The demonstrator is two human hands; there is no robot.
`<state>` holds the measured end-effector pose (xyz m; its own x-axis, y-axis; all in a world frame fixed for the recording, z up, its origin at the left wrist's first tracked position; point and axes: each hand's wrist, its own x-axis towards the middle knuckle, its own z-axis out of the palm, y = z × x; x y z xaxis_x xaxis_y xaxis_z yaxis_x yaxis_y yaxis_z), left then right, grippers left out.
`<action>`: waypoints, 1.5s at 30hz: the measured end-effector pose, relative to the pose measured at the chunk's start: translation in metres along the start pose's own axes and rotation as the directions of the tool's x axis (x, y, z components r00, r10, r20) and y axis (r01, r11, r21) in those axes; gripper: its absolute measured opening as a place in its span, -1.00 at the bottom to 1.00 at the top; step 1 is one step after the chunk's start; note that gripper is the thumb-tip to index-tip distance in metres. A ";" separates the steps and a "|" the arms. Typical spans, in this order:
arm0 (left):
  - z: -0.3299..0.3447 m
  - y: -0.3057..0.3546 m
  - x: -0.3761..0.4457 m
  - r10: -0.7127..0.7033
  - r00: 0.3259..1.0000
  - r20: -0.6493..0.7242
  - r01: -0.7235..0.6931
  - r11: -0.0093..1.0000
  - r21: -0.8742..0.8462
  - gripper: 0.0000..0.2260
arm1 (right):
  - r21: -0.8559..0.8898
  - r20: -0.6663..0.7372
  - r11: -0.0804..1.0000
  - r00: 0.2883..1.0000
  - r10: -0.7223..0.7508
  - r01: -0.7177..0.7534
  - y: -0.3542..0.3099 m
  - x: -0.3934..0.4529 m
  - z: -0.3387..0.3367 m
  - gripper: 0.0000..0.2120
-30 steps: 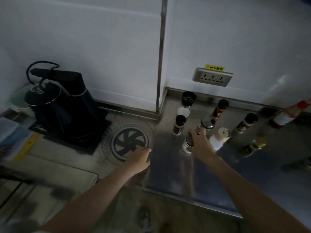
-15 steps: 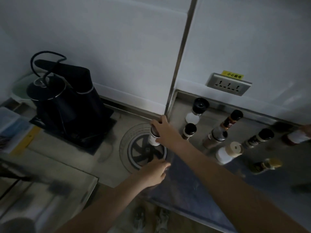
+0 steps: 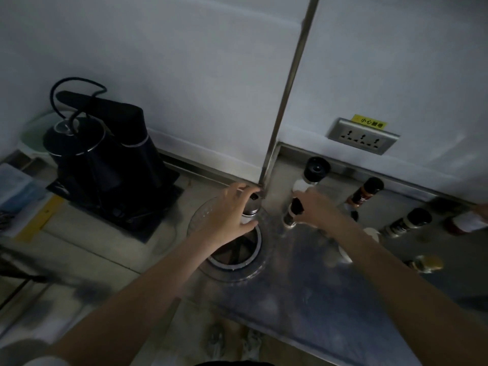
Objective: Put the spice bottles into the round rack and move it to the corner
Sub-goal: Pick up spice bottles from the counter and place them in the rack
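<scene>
The left hand [image 3: 227,212] wraps around a silver-capped bottle [image 3: 250,211] standing in the far side of the round rack [image 3: 232,270]. Just right of it, the right hand [image 3: 317,207] grips a black-capped bottle [image 3: 293,211] on the steel counter [image 3: 303,286]. More bottles stand farther right. A black kettle [image 3: 87,157] sits to the left.

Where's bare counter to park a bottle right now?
Free: the steel counter in front of the round rack, between both forearms, and beside the black kettle base. Crowded: the bottle cluster by the right hand, under the wall socket.
</scene>
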<state>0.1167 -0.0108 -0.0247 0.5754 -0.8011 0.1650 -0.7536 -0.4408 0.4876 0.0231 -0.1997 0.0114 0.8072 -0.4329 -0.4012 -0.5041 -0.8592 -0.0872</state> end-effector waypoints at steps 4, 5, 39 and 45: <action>0.008 -0.007 0.002 -0.017 0.991 0.131 0.018 1.000 -0.005 -0.47 | 0.133 -0.085 0.991 0.996 0.013 -0.002 0.001 -0.008 0.016 -0.58; 0.008 -0.008 0.004 -0.016 0.991 0.133 0.021 0.999 -0.033 -0.48 | 0.149 -0.115 0.989 0.993 0.003 0.015 0.000 -0.011 0.012 -0.62; 0.077 0.106 0.170 -0.073 0.943 0.325 0.046 0.995 0.089 -0.32 | -0.031 -0.094 0.992 0.988 0.120 -0.123 0.098 -0.029 -0.009 -0.57; 0.081 0.116 0.171 -0.073 0.954 0.289 0.020 0.983 0.183 -0.53 | -0.122 -0.089 0.992 0.996 0.022 -0.033 0.095 -0.017 0.002 -0.45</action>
<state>0.1014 -0.2319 -0.0096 0.5121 -0.8496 -0.1261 -0.7876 -0.5230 0.3258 -0.0394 -0.2738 0.0080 0.8199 -0.4745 -0.3203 -0.4893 -0.8713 0.0382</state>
